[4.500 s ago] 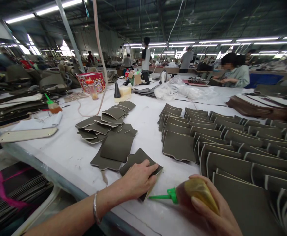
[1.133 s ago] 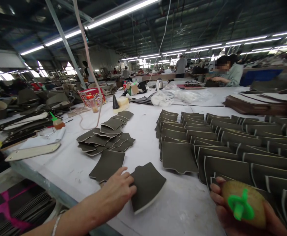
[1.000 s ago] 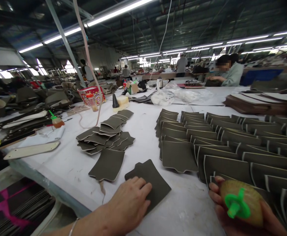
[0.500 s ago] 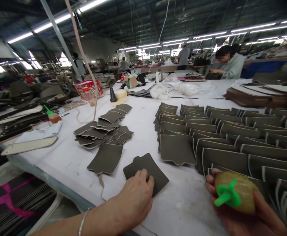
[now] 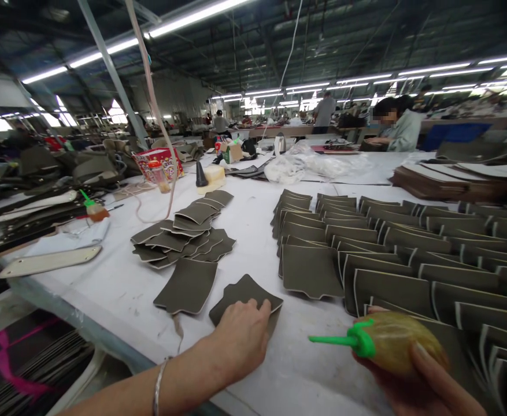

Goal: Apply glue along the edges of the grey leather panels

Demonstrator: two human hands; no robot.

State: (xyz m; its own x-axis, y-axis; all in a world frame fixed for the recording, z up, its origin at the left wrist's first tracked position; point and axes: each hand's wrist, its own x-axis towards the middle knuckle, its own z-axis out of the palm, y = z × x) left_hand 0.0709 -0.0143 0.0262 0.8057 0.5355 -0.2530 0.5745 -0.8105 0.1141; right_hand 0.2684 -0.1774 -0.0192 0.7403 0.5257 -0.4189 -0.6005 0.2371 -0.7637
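Under my left hand (image 5: 242, 335) lies a dark olive leather-like piece (image 5: 243, 290) with pale edges. My fingers are curled down onto its right part, where the edge bends over in a fold; the fingertips are partly hidden. My right hand (image 5: 413, 375) is wrapped around a squeeze bottle (image 5: 403, 341) of yellowish contents. Its green nozzle (image 5: 333, 340) points left, above the table and apart from the piece. A similar flat piece (image 5: 187, 285) lies just left of my left hand, in front of a loose pile of pieces (image 5: 179, 238).
Rows of overlapping olive pieces (image 5: 387, 245) cover the table's right side. A second glue-like bottle (image 5: 95, 209) and a pale strap (image 5: 51, 261) are at left. A hose (image 5: 158, 110) hangs down near a red bag (image 5: 166, 159). Plastic wrap (image 5: 296, 164) lies behind. A person (image 5: 403, 127) sits across.
My right hand has turned the bottle so its nozzle points left instead of toward me. The piece under my left hand has shifted slightly left, its right edge now folded over.
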